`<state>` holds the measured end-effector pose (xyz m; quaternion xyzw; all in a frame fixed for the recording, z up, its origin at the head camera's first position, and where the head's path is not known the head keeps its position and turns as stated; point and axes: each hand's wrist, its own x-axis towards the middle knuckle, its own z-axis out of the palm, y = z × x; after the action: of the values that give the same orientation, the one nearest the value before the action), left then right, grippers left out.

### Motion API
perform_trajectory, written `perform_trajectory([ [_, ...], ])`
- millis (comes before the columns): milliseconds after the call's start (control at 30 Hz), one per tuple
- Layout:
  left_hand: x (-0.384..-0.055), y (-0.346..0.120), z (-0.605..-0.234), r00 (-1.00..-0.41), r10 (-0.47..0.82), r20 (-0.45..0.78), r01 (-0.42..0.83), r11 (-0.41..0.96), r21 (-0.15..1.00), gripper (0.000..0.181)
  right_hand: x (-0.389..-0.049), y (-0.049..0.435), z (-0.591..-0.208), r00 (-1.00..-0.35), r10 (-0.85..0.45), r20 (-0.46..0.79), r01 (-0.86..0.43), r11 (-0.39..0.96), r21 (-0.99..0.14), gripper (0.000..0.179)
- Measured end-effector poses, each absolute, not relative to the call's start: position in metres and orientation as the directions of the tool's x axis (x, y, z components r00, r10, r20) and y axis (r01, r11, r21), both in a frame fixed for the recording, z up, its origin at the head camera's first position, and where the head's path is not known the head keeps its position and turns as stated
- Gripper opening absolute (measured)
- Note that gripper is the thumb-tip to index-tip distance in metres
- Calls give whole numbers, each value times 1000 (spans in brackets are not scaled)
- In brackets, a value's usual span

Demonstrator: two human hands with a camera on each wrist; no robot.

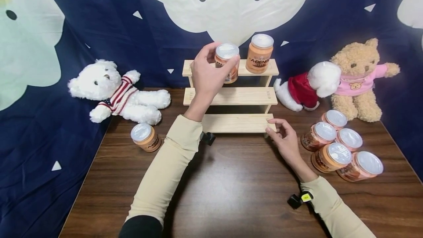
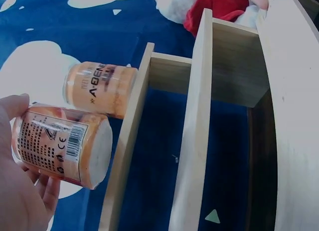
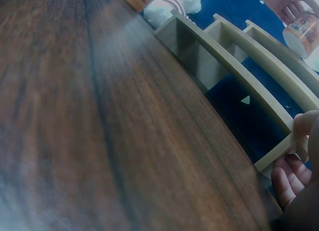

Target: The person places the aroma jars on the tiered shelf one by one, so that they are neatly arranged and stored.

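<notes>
Left grip: left hand [image 1: 209,69] grasps a jar [image 2: 62,144] between thumb and fingers.
Right grip: right hand [image 1: 285,140] pinches the bottom shelf [image 1: 236,123] at its right end.
Jar's place: near the top shelf [image 1: 242,69], beside the second jar [image 1: 260,53].
Risk: sideways drift could knock that neighbour (narrow board, no rim); a short placement could tip it off the front edge.
Lid [image 1: 227,50]: upward, long axis roughly upright.
</notes>
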<state>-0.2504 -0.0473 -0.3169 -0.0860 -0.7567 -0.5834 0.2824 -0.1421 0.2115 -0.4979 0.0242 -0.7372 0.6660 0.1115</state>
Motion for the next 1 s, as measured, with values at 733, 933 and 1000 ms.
perform_trajectory([
  [733, -269, -37, -322, -863, -197, 465, 413, 253, 875, 66, -141, 213, -499, -973, 111, 201, -191, 88, -978, 28],
  [933, -279, -36, -322, -866, -210, 454, 402, 247, 882, 66, -141, 212, -499, -972, 107, 207, -198, 86, -976, 28],
  [1000, -282, -37, -323, -860, -213, 463, 414, 239, 878, 64, -142, 211, -499, -973, 104, 208, -200, 83, -976, 28],
])
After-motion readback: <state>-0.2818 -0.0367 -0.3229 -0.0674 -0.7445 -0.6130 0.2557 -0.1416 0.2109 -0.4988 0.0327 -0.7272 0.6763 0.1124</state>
